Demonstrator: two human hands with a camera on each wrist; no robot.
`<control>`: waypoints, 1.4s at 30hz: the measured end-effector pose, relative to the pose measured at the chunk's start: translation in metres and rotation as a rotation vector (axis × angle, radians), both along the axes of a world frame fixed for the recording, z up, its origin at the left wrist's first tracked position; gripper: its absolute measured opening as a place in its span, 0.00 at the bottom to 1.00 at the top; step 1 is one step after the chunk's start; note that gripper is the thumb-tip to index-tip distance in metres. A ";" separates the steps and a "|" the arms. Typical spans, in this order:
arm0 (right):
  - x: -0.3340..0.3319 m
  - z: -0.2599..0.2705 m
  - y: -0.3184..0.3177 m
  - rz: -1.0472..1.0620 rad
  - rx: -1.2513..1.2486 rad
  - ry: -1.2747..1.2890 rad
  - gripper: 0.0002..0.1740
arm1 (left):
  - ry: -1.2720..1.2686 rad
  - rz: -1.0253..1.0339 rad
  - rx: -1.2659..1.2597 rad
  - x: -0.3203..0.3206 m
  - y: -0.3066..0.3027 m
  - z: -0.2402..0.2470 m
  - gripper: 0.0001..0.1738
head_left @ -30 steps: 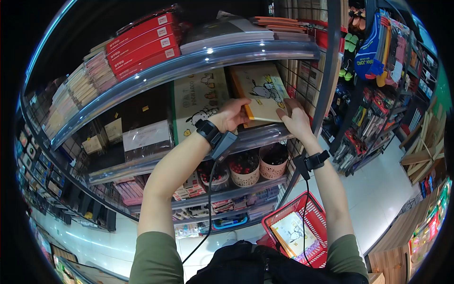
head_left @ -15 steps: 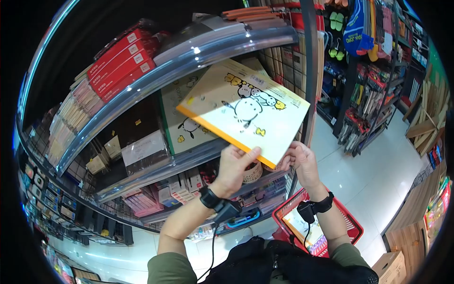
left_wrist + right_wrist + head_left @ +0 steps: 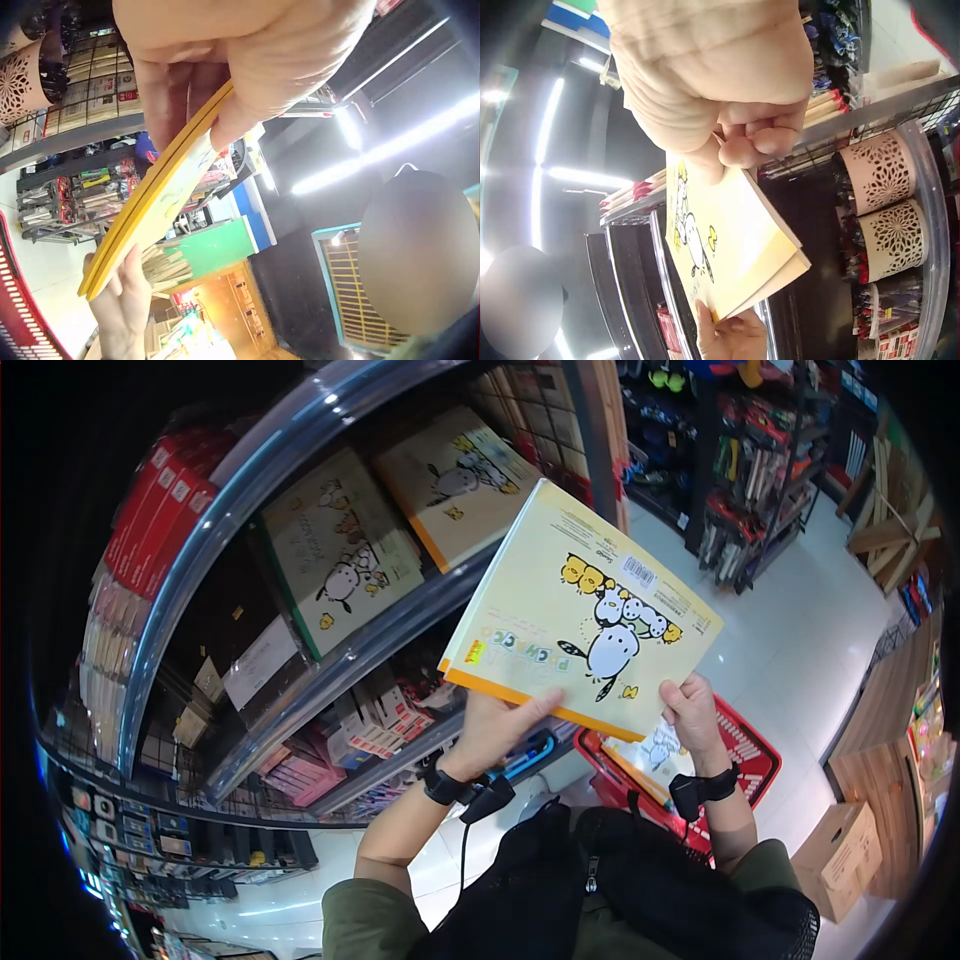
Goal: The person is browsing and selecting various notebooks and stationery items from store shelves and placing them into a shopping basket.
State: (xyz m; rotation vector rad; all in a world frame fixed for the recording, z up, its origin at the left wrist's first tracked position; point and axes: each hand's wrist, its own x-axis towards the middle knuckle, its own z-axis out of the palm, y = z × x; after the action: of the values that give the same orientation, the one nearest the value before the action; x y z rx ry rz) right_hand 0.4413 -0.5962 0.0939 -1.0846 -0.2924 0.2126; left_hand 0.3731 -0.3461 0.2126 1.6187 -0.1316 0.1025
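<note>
Two cream notebooks, stacked face to back, are held out in front of the shelf. The upper notebook (image 3: 530,580) carries a cartoon dog, chicks, a barcode and an orange spine. My left hand (image 3: 492,733) grips the spine edge, thumb on the cover and fingers underneath. At the right edge, my right hand (image 3: 697,722) pinches the notebooks between thumb and curled fingers. Both yellow spines (image 3: 154,187) show side by side in the left wrist view. On the shelf behind lie a similar orange-spined notebook (image 3: 450,475) and a green-spined notebook (image 3: 340,550).
Below my right forearm stands a red basket (image 3: 757,755) with a cartoon notebook (image 3: 655,753) inside. Red boxes (image 3: 160,510) fill the upper shelf at left. Pierced pots (image 3: 881,172) sit on a lower shelf. A cardboard box (image 3: 840,850) is on the floor at right.
Both hands have drawn the notebooks off the shelf toward my body and turned them. The right hand has shifted up along their right edge. The head view has swung right.
</note>
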 end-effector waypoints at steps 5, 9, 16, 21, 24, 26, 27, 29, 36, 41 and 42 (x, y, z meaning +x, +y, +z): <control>-0.025 -0.023 -0.042 0.007 -0.156 0.087 0.15 | 0.133 0.049 -0.217 -0.008 -0.005 -0.004 0.22; -0.040 -0.037 -0.063 -0.042 -0.265 0.120 0.17 | 0.389 -0.082 -0.476 -0.008 0.009 -0.020 0.27; -0.053 -0.045 -0.073 -0.065 -0.164 0.205 0.20 | 0.517 -0.112 -0.396 -0.012 -0.004 -0.041 0.23; -0.055 -0.058 -0.076 -0.024 -0.070 0.255 0.22 | 0.490 -0.066 -0.408 -0.015 -0.008 -0.048 0.23; -0.057 -0.072 -0.086 -0.061 -0.027 0.339 0.26 | 0.458 -0.091 -0.425 -0.016 -0.008 -0.041 0.22; -0.060 -0.076 -0.098 -0.073 -0.014 0.343 0.26 | 0.448 -0.082 -0.442 -0.018 -0.002 -0.041 0.22; -0.062 -0.077 -0.104 -0.091 -0.001 0.346 0.26 | 0.439 -0.078 -0.460 -0.018 0.001 -0.041 0.21; -0.066 -0.077 -0.108 -0.105 0.028 0.369 0.26 | 0.439 -0.064 -0.463 -0.020 0.006 -0.044 0.22; -0.072 -0.083 -0.111 -0.129 0.052 0.400 0.27 | 0.461 -0.030 -0.474 -0.022 0.006 -0.050 0.22; -0.072 -0.082 -0.108 -0.127 0.053 0.419 0.27 | 0.457 -0.040 -0.472 -0.023 0.005 -0.048 0.22; -0.072 -0.082 -0.108 -0.126 0.053 0.419 0.27 | 0.460 -0.036 -0.470 -0.024 0.004 -0.049 0.22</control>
State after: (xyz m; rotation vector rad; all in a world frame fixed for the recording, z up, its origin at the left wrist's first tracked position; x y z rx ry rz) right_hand 0.3694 -0.7045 0.0123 -0.9754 0.1451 0.3106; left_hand 0.3493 -0.3417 0.1640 1.1345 0.2065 -0.2512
